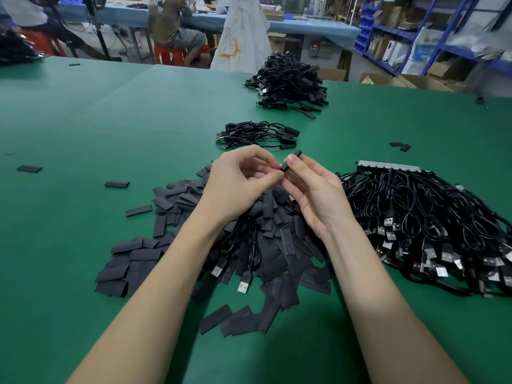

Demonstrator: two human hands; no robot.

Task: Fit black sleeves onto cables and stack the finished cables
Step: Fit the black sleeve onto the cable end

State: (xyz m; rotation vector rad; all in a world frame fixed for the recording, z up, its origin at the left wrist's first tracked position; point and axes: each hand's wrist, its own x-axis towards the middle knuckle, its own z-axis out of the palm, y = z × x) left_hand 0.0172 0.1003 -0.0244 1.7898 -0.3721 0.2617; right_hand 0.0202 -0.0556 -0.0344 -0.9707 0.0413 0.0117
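My left hand (240,180) and my right hand (315,189) meet above a heap of flat black sleeves (177,200) on the green table (83,112). Between their fingertips I pinch one black sleeve (291,159), tilted up to the right. A black cable (250,245) hangs from under my hands and ends in USB plugs lying on the heap. To the right lies a big bundle of unsleeved cables (426,220). Beyond my hands sit a small stack of sleeved cables (257,135) and a larger pile (291,81).
Loose sleeves (116,184) lie scattered on the left of the table, and two more (401,146) at the right. People sit at a blue bench (277,23) behind the table. Blue shelving (432,34) with boxes stands at the back right.
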